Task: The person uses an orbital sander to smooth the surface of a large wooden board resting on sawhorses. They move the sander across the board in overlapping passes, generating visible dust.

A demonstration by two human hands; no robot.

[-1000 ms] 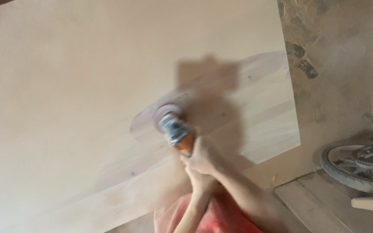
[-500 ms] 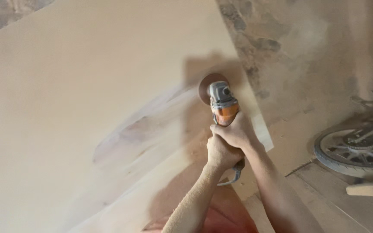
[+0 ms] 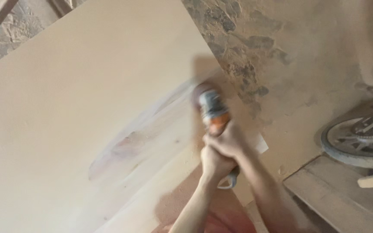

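**Obscured and cropped items, head view**

Grinder [image 3: 213, 113]: motion-blurred; disc at its far end unresolved. Rear handle mostly covered by left hand [image 3: 214, 163] and right hand [image 3: 229, 140]. Board [image 3: 78, 125] beneath grinder: cropped at left and bottom edges. Wheel [image 3: 359, 138], right of grinder: cropped at right edge. Both forearms cropped at bottom.

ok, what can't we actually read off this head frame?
- Power tool: motion-blurred in the head view; its disc and contact with the wooden board unreadable.
- Left hand and right hand: overlapping on the handle, so each grip's fingers are unclear.
- Wheel: cut off by the right edge.
- Board: runs past the left and bottom edges.
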